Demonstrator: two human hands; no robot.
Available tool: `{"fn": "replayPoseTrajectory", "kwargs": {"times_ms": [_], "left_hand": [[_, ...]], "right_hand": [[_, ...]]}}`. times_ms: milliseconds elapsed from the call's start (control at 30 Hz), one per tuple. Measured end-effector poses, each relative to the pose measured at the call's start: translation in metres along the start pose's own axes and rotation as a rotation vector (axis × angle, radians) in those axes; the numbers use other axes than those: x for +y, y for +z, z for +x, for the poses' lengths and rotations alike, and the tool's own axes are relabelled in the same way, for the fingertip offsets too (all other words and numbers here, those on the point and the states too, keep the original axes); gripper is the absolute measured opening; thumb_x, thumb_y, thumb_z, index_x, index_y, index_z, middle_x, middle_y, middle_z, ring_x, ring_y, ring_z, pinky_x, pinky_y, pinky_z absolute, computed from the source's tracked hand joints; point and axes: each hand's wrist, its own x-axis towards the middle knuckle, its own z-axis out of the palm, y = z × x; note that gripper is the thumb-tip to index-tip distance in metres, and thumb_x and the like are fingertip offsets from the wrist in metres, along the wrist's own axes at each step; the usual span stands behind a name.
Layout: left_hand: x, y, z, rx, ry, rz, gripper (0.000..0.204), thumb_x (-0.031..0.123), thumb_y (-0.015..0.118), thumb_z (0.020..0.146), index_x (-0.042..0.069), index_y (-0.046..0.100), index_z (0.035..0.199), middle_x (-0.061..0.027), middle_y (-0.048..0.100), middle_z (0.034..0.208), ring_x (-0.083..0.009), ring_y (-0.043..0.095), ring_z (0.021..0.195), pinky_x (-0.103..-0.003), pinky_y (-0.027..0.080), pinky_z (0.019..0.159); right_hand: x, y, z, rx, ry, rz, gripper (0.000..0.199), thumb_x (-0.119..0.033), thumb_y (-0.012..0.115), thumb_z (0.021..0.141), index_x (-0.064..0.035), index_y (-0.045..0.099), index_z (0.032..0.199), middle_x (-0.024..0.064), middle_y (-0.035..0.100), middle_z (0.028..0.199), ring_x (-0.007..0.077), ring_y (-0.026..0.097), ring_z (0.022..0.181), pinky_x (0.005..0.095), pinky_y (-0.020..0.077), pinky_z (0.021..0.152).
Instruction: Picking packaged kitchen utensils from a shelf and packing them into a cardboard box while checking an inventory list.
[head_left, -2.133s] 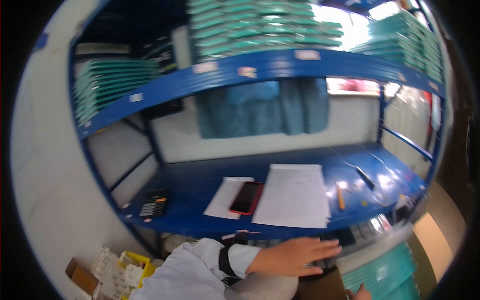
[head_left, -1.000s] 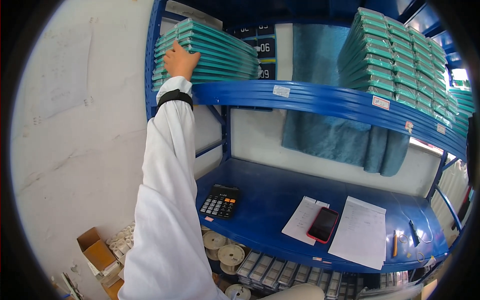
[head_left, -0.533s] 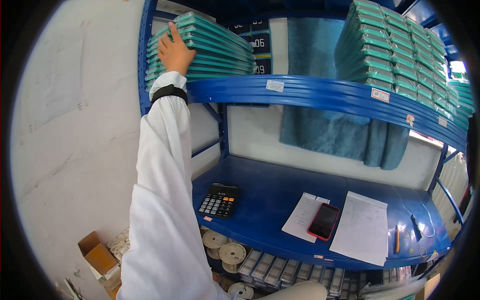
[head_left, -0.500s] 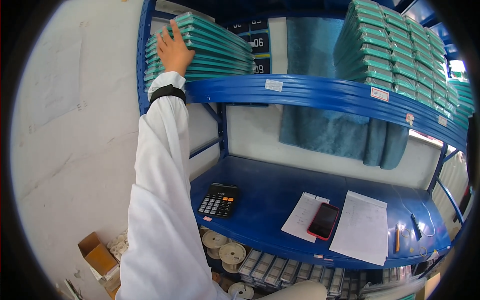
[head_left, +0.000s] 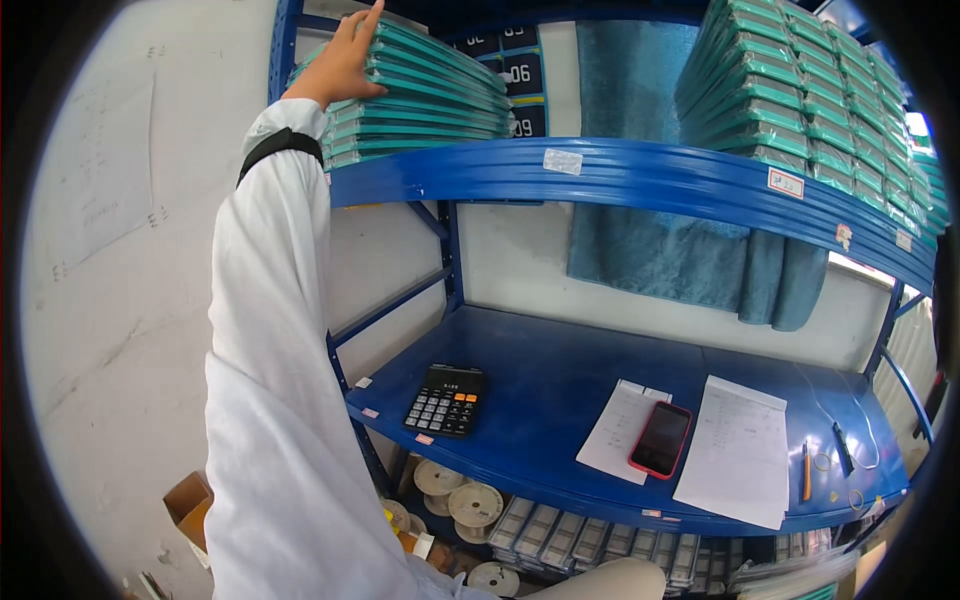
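Observation:
My left hand (head_left: 345, 62), in a white sleeve with a black band at the wrist, is raised to the upper shelf. It lies against the near left end of a stack of flat teal packs (head_left: 430, 95) wrapped in clear plastic. Its fingers are stretched out and apart, the thumb pointing right along the pack ends. No pack is gripped in it. My right hand is out of view.
A taller stack of teal packs (head_left: 760, 100) fills the shelf's right side. On the lower blue shelf (head_left: 540, 370) lie a calculator (head_left: 447, 402), a red-edged phone (head_left: 661, 440), paper sheets (head_left: 735, 455) and a cutter (head_left: 842, 448). Spools (head_left: 475, 505) and boxed parts stand underneath.
My left hand has shifted up and to the left along the stack's end, and the forearm has swung left. The view has moved slightly. The packs look unmoved.

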Motion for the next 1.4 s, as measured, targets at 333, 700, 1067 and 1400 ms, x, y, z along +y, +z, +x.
{"fn": "replayPoseTrajectory", "kwargs": {"times_ms": [333,700,1067,1400], "left_hand": [[0.042,-0.02,0.023,0.112,0.115,0.113,0.087,0.023,0.076,0.055,0.025,0.036,0.132,-0.0177,0.032,0.133,-0.0392,0.034,0.122,-0.045,0.036,0.099],[0.146,-0.086,-0.008,0.273,0.107,-0.012,0.079,0.026,0.075,0.055,0.022,0.043,0.127,-0.0162,0.036,0.129,-0.0369,0.035,0.12,-0.044,0.034,0.099],[0.232,-0.127,-0.045,0.526,0.052,-0.037,0.074,0.024,0.076,0.061,0.016,0.044,0.127,-0.0128,0.039,0.127,-0.0316,0.036,0.121,-0.041,0.033,0.099],[0.325,-0.153,-0.141,0.682,-0.137,-0.254,0.091,0.022,0.079,0.057,0.016,0.023,0.129,-0.0152,0.023,0.133,-0.0347,0.029,0.127,-0.044,0.035,0.102]], "right_hand": [[0.007,0.011,0.007,0.009,-0.037,0.026,0.048,-0.05,0.065,0.075,-0.0084,0.053,0.097,0.0166,0.063,0.092,0.0369,0.059,0.085,0.0462,0.0458,0.072],[-0.013,-0.018,-0.014,-0.002,0.002,0.085,0.049,-0.046,0.065,0.075,-0.0076,0.054,0.103,0.0185,0.063,0.094,0.037,0.059,0.088,0.0459,0.0461,0.075],[-0.053,-0.113,-0.031,0.43,-0.421,0.85,0.087,-0.034,0.071,0.072,-0.0024,0.025,0.138,0.0212,0.054,0.116,0.0285,0.054,0.108,0.039,0.0428,0.09],[-0.188,-0.305,-0.19,-0.127,-0.875,1.316,0.059,-0.006,0.058,0.084,-0.0057,0.032,0.137,0.0154,0.046,0.128,0.0227,0.046,0.117,0.0348,0.036,0.098]]}}
